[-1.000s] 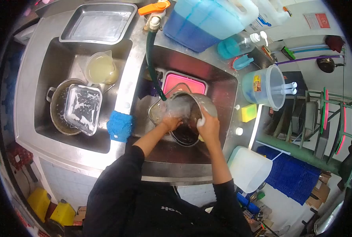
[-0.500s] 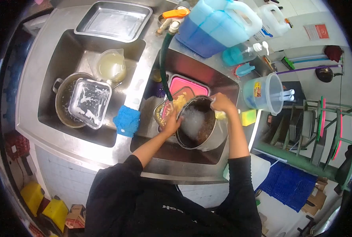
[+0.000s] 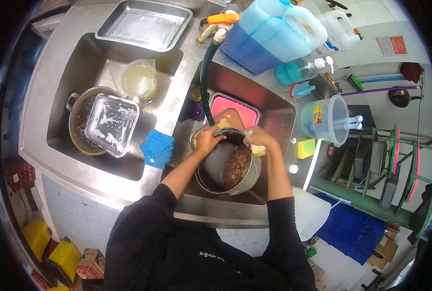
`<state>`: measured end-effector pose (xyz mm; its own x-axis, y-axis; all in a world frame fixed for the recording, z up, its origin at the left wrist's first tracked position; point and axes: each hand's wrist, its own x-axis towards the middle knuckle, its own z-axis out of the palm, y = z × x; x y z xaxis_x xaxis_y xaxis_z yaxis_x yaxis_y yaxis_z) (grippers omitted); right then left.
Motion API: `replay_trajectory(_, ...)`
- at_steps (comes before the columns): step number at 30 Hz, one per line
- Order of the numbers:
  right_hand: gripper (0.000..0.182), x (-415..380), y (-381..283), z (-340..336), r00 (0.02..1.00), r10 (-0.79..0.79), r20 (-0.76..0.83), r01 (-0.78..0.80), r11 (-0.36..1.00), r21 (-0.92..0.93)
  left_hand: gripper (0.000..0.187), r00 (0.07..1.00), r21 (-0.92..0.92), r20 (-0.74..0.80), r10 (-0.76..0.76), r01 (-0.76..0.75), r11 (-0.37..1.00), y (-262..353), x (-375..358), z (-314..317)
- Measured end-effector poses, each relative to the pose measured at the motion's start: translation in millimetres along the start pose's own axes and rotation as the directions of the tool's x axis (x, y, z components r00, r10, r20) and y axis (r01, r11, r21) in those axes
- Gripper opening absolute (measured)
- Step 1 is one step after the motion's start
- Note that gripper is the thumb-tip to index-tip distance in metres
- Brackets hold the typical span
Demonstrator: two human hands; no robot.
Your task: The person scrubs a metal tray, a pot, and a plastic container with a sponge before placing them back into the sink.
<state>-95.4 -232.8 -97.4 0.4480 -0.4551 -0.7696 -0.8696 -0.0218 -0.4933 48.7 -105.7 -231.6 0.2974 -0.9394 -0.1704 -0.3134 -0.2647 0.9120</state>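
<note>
Steel bench (image 3: 104, 186) fronted with white tiles; green metal rack (image 3: 395, 160) and blue floor mat (image 3: 354, 230) right of hands.

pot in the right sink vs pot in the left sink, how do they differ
The pot in the right sink is tipped on its side, its brown-stained inside showing, and gripped at the rim by the left hand and right hand. The pot in the left sink sits upright, untouched, with a soapy square container resting on top. Both are round metal pots.
</note>
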Motion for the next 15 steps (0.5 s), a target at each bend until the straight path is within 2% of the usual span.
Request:
replay_trajectory(3, 0.019, -1.1, 9.1, -0.8, 0.999, -0.055, 0.001, 0.054, 0.998, 0.033, 0.037, 0.992, -0.034, 0.12, -0.022, 0.026, 0.999, -5.2, 1.4, -8.9)
replay_trajectory(6, 0.034, -15.0, 1.9, -9.1, 1.0, -0.008, 0.019, 0.007, 0.996, 0.091, 0.035, 0.998, -0.124, 0.064, 0.017, -0.009, 0.992, -11.6, -1.7, -3.4)
replay_trajectory(9, 0.041, -11.3, 21.0, -9.5, 1.0, -0.019, -0.007, 0.02, 0.981, 0.193, 0.036, 0.981, -0.396, -0.13, 0.142, -0.183, 0.9, -20.5, -1.1, 13.8)
replay_trajectory(12, 0.042, -14.8, 17.4, -12.5, 0.998, 0.048, -0.035, -0.043, 0.99, 0.134, 0.038, 0.994, -0.528, -0.098, -0.047, -0.011, 0.849, -37.9, -4.1, 18.7)
replay_trajectory(15, 0.042, -8.6, 28.6, -11.1, 0.998, 0.058, 0.008, -0.058, 0.97, 0.238, 0.044, 0.98, -0.253, 0.018, -0.197, 0.196, 0.948, -33.4, -3.6, 11.2)
